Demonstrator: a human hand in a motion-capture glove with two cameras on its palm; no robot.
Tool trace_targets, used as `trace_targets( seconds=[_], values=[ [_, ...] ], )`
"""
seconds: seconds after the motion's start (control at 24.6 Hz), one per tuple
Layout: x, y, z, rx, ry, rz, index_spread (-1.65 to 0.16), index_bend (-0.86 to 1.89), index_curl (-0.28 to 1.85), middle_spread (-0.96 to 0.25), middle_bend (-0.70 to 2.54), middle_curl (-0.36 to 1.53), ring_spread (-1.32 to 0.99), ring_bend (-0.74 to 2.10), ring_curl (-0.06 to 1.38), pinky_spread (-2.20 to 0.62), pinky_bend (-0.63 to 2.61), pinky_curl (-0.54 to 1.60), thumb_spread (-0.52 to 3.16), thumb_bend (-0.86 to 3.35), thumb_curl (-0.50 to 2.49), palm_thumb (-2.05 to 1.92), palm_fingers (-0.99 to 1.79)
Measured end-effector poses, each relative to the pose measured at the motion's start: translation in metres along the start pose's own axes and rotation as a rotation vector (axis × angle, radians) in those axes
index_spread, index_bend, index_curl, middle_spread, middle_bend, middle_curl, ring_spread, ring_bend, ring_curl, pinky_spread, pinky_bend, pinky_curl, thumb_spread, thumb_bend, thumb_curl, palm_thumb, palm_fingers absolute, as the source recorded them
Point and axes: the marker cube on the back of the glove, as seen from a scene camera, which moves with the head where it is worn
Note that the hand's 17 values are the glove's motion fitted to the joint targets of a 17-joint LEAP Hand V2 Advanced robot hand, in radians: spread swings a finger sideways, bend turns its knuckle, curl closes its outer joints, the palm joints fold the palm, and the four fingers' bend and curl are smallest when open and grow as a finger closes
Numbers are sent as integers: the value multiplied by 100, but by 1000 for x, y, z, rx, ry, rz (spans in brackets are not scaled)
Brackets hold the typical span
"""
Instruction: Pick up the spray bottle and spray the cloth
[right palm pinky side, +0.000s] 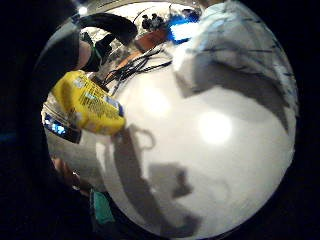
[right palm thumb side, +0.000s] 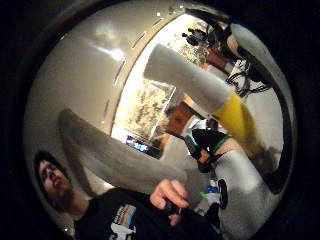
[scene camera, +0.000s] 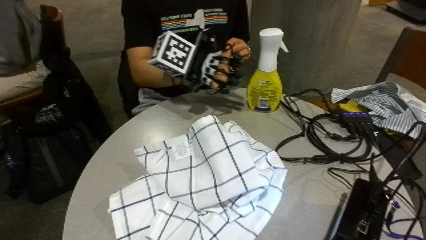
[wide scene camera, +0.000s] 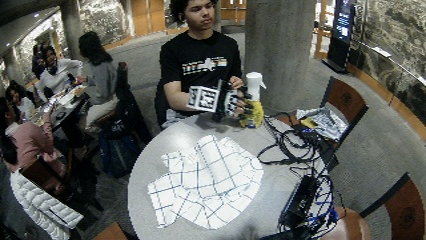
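The spray bottle (scene camera: 265, 89), yellow with a white trigger head, stands upright at the far side of the round grey table (scene camera: 133, 135). My gloved right hand (scene camera: 212, 67) hovers just left of the bottle, palm toward it, fingers loosely curled with nothing in them. The person's bare left hand (scene camera: 239, 48) touches the glove's fingertips. A white cloth with black checks (scene camera: 200, 185) lies crumpled on the near half of the table. In the palm views the bottle's yellow body (right palm pinky side: 90, 102) and white head (right palm thumb side: 185, 75) sit close to the palm, untouched.
Black cables (scene camera: 319, 135) sprawl right of the bottle, leading to a black device (scene camera: 363, 212) at the table's near right edge. A striped cloth (scene camera: 386, 102) lies at the far right. A grey pillar (scene camera: 306, 30) rises behind the bottle; a chair with a dark bag (scene camera: 60, 110) stands left.
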Motion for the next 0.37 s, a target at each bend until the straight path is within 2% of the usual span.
trace_targets(
  seconds=[0.2,0.37],
  values=[
    [26,58,-84,164,210,-1,-29,6,21,-1,39,48,0,43,38,7,48,38,93,-1,45,77,73],
    [42,86,-116,221,352,34,-30,9,21,-2,43,48,-1,42,37,8,44,36,95,-2,45,78,78]
  ],
)
